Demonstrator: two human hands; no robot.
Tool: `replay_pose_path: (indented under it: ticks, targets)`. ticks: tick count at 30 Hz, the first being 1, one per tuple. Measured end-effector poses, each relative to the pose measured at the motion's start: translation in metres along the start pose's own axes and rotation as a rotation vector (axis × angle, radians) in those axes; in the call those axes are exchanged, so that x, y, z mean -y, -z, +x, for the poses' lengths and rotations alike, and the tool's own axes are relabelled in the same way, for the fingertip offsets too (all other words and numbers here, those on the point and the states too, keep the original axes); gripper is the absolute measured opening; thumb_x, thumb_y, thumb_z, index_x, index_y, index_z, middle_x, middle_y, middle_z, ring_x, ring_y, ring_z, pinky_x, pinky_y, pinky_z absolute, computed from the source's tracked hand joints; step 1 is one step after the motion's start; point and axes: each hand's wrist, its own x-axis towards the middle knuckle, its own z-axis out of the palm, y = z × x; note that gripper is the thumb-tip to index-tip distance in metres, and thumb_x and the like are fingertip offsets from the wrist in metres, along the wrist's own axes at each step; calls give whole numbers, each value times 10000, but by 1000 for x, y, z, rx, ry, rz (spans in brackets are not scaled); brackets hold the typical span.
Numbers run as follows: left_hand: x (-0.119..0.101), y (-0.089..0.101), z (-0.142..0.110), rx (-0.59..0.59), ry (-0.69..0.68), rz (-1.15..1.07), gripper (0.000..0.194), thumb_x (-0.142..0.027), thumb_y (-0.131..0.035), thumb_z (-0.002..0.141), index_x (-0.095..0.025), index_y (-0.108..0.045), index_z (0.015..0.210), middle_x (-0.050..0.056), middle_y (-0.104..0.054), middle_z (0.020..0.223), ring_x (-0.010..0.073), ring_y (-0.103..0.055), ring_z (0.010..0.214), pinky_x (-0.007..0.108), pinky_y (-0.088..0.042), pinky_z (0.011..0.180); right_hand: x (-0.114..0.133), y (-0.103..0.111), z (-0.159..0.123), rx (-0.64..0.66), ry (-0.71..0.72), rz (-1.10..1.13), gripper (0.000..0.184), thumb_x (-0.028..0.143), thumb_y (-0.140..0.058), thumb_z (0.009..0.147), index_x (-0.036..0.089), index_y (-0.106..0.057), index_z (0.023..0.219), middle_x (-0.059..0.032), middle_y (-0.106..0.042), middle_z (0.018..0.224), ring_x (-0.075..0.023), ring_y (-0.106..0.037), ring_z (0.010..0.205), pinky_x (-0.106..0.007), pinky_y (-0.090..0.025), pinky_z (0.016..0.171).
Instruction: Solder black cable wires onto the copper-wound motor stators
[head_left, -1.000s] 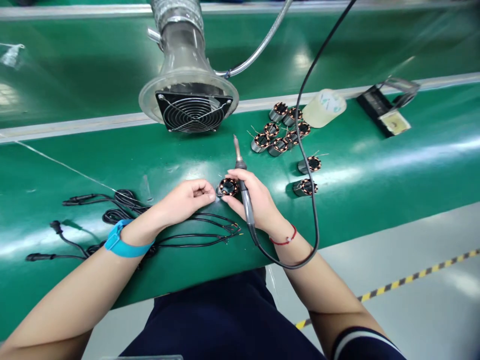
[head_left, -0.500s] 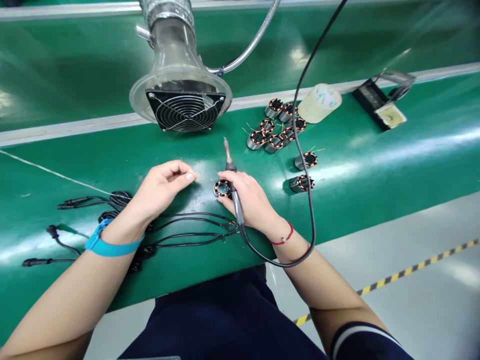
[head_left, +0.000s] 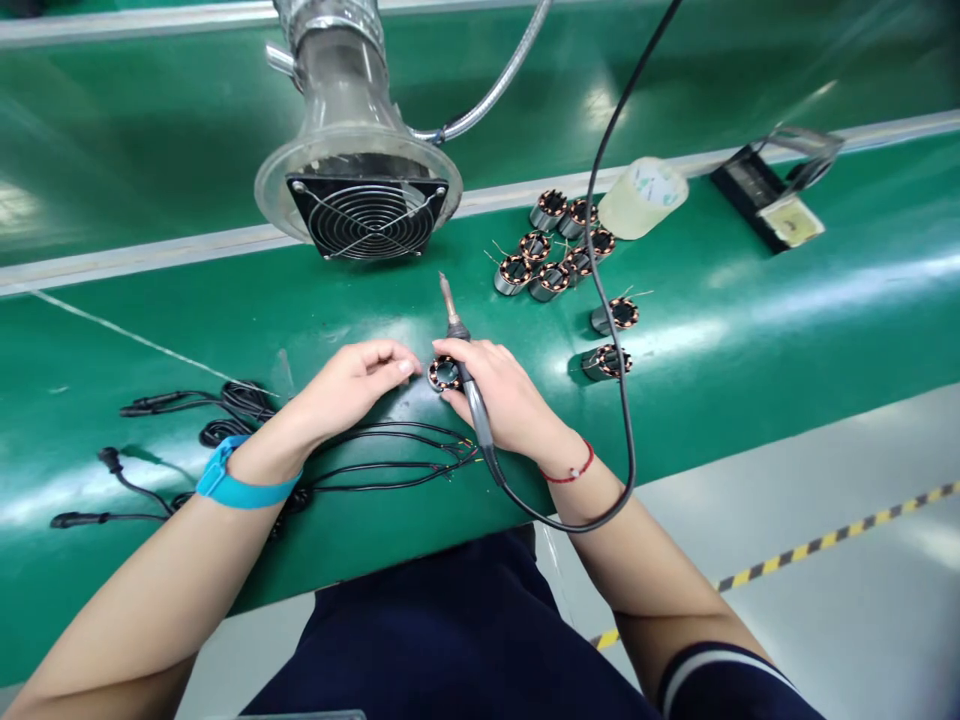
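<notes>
Left hand [head_left: 349, 392] has slid back toward the motor coil [head_left: 444, 374], stopping just beside it at 9 o'clock, half-curled and empty. Right hand [head_left: 510, 395], closed around a soldering iron [head_left: 475, 412], touches the coil's other side on the table [head_left: 675, 430].

A blue strap [head_left: 244, 487] circles the left wrist [head_left: 262, 462], and a thin red cord [head_left: 568, 471] (with one tiny pale bead) circles the right wrist [head_left: 556, 448]; the navy sleeve [head_left: 720, 678] has a white stripe.
</notes>
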Motion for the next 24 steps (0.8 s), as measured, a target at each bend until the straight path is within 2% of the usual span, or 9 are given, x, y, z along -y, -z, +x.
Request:
replay_pose_path:
  ticks: [2, 6, 9, 11, 14, 18, 24]
  targets:
    - [4, 0, -3, 30, -41, 130, 264, -413, -575, 859, -169, -653, 924, 25, -647, 867, 150, -552, 750, 265, -432, 712, -2, 6, 0, -15, -5, 42, 538, 185, -580, 848, 243, -403, 1352, -102, -606, 1279, -277, -552, 1190, -478, -447, 998]
    - [9, -9, -11, 298, -199, 530, 180, -344, -568, 875, -213, -649, 970, 45, -610, 994, 190, -576, 853, 303, -427, 757, -7, 13, 0, -89, -23, 123, 612, 169, -599, 796, 246, -385, 1364, -97, -590, 1338, -276, -531, 1270, -484, -415, 1064]
    - [7, -16, -14, 331, -258, 648, 123, -272, -501, 899, -202, -598, 870, 40, -593, 929, 181, -552, 796, 300, -393, 698, -11, 13, -1, -177, -26, 118, 561, 168, -593, 810, 242, -418, 1337, -81, -642, 1279, -271, -567, 1237, -476, -438, 1043]
    - [4, -15, -15, 295, -229, 576, 120, -265, -502, 895, -196, -563, 819, 17, -577, 819, 155, -507, 704, 284, -367, 648, -10, 13, -1, -240, -40, 114, 493, 173, -573, 839, 248, -449, 1310, -64, -680, 1218, -263, -595, 1202, -469, -458, 1024]
    - [2, -7, -15, 186, -126, 289, 155, -337, -547, 885, -192, -573, 839, -18, -534, 700, 122, -440, 605, 251, -346, 583, -1, 15, -2, -320, -103, 195, 416, 166, -531, 881, 272, -477, 1280, -32, -709, 1135, -227, -634, 1147, -438, -486, 1018]
    - [1, 3, -14, 64, -75, -58, 240, -401, -637, 829, -166, -624, 875, 5, -607, 773, 118, -501, 665, 234, -402, 627, 22, 13, -1, -328, -202, 443, 407, 169, -502, 908, 295, -455, 1293, -16, -691, 1089, -167, -692, 995, -354, -563, 926]
    - [-2, 4, -13, -16, -46, -216, 208, -354, -687, 782, -149, -654, 805, -3, -610, 722, 116, -521, 686, 234, -421, 685, 42, -1, 9, -439, -260, 705, 428, 187, -528, 884, 281, -434, 1291, -7, -656, 986, -144, -691, 879, -326, -588, 831]
